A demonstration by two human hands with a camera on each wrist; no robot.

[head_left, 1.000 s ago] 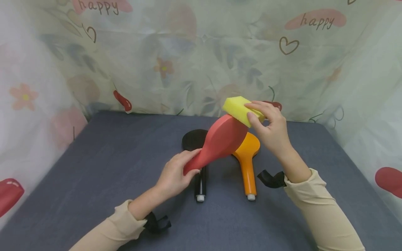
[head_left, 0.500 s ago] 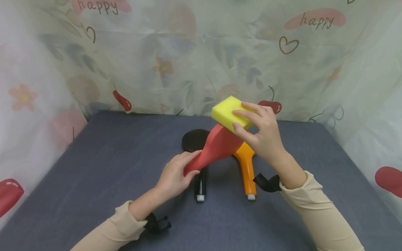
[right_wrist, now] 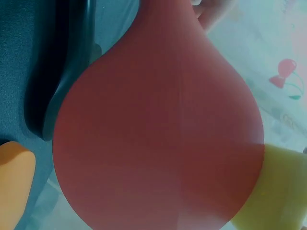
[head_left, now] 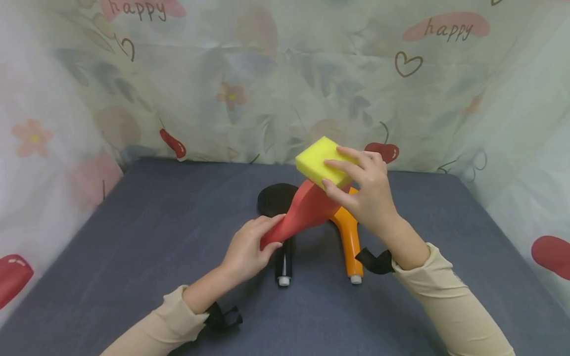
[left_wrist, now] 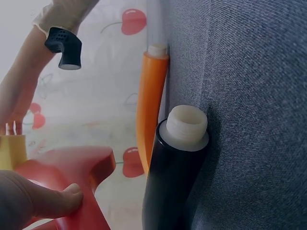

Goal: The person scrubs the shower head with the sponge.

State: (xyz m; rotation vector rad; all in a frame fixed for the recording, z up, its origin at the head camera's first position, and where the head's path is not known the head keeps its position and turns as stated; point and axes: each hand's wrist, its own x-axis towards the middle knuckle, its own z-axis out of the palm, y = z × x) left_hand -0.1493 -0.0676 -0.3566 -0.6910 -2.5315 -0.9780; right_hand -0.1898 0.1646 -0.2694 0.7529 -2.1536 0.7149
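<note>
The sponge (head_left: 315,159) seemingly rests on the held showerhead (head_left: 309,207).

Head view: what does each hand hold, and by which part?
The left hand grips the red shower head by its handle; the right hand holds the yellow sponge by its right side.

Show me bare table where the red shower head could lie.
Free: the table between its left edge and the black shower head; also between the right sleeve and right edge. Crowded: the middle, with the orange shower head and, raised above, the left hand, red shower head, right hand and yellow sponge.
</note>
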